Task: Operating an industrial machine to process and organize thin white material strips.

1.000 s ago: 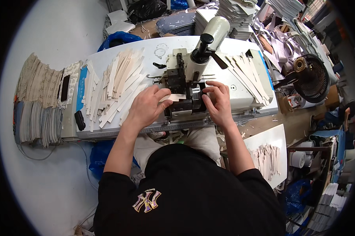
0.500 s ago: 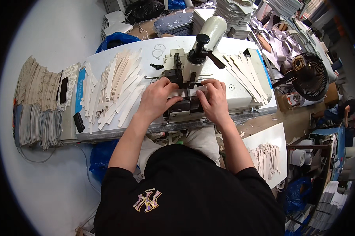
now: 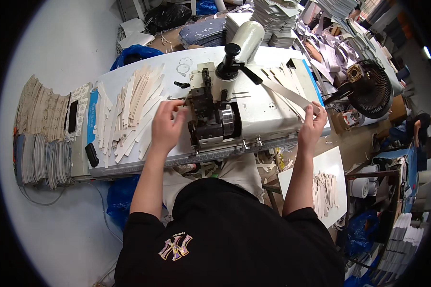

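Observation:
A cream-coloured machine (image 3: 261,115) with a dark metal head and a shiny round roller (image 3: 229,120) stands at the middle of the table. Just left of the metal head, my left hand (image 3: 167,126) hovers with thumb and fingers apart, nothing visible between them. On the machine's right side, my right hand (image 3: 312,123) pinches one end of a long pale strip (image 3: 288,93). That strip slants up and left towards the black lever. More pale strips (image 3: 286,76) lie under and behind it on the machine's flat top.
A large fan of strips (image 3: 138,98) covers the table's left part. Stacked sheets (image 3: 46,155) stand at far left, beside a phone (image 3: 73,116). A black fan (image 3: 371,91) is at the right. Below it, a white board (image 3: 337,167) bears short strips.
Both hands have left the front of the machine head: the left went left, the right moved far right and now holds a strip. The roller is uncovered. The view has shifted slightly.

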The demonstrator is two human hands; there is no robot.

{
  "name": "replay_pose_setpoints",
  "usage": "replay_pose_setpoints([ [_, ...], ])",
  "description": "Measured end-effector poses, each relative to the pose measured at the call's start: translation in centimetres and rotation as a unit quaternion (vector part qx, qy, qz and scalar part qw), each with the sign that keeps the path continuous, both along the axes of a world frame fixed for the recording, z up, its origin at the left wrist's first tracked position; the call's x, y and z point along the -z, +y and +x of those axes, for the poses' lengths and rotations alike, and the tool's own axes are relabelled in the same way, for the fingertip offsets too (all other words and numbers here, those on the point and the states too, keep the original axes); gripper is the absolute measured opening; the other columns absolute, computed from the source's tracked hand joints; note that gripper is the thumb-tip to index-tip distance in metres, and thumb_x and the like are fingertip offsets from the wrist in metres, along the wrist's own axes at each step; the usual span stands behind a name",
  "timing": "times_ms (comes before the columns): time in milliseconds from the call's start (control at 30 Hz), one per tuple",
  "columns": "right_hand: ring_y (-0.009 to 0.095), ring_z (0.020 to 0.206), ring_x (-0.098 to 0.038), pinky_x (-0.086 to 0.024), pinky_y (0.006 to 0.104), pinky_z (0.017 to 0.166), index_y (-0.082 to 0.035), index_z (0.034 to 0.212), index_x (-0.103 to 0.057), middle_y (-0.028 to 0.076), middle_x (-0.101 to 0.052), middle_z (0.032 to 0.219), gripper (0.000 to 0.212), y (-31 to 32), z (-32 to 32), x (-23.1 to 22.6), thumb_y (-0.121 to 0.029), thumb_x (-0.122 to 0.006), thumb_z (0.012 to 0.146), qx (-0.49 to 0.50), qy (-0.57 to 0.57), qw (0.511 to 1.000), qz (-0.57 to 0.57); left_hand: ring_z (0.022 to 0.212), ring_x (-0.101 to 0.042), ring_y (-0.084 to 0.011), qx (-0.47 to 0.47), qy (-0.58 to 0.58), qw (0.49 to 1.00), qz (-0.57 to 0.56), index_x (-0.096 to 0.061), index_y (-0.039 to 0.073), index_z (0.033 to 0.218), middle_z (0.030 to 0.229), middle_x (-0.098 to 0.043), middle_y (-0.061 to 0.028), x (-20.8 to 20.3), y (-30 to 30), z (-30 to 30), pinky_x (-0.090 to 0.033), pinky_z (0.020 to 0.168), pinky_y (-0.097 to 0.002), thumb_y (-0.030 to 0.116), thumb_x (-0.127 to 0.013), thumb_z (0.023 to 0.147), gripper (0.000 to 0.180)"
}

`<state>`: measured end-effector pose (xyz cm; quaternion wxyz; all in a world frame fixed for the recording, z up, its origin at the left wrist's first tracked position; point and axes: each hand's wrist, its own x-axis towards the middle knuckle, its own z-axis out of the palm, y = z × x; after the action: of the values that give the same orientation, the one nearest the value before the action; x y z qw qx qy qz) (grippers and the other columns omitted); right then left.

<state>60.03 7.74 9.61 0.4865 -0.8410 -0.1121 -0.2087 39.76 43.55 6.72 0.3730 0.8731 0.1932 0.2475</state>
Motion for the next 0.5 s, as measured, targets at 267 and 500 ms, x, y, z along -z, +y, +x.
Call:
replay_pose_setpoints([
  [267,0.032,0.144,-0.039,-0.029,0.0482,0.122,-0.003,0.126,-0.068,0.012,-0.056,0.151,0.032,-0.3,-0.9,1.0,-0.026,-0.069,0.104,0.185,-0.06,0.968,-0.16,0.103,-0.068,-0.0346,-0.17,0.193,0.919,0.298,-0.072,0.006,0.124,0.112,-0.068,-0.0154,8.5,6.1,-5.0,-0.056,0.091,-0.0463,0.025,-0.072,0.102,0.029],
  [500,0.033,0.143,-0.041,-0.031,0.0495,0.122,-0.007,0.124,-0.069,0.012,-0.056,0.153,0.027,4.1,-3.2,0.0,-0.021,-0.072,0.101,-0.05,-0.112,0.986,-0.114,0.1,-0.069,-0.0396,-0.127,0.222,0.943,0.214,-0.072,0.005,0.124,0.106,-0.072,-0.016,9.0,6.8,-5.1,-0.056,0.092,-0.0493,0.019,-0.07,0.102,0.027],
])
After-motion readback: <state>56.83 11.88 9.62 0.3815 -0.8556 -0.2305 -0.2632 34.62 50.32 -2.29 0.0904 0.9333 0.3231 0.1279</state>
